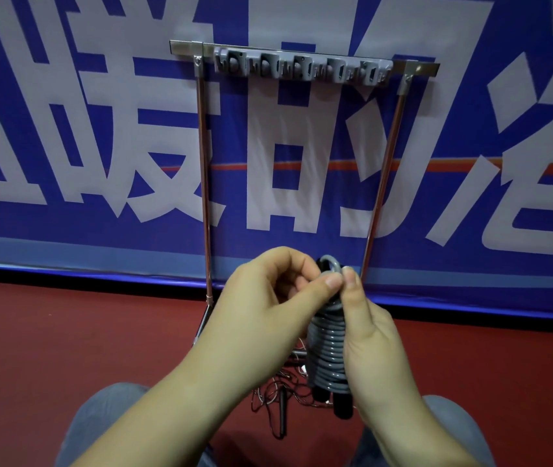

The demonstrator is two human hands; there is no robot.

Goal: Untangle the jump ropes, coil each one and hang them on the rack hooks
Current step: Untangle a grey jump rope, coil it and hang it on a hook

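Note:
A grey jump rope is wound in tight turns round its black handles, whose ends stick out below. My right hand grips this bundle upright. My left hand pinches the rope's small top loop between thumb and fingers. A thin dark rope lies tangled on the floor below the hands, one black handle showing. The rack's grey hook strip hangs on a metal bar above, with nothing on its hooks.
The rack's two chrome legs run down to the red floor. Behind it hangs a blue banner with large pale characters. My knees in grey trousers show at the bottom.

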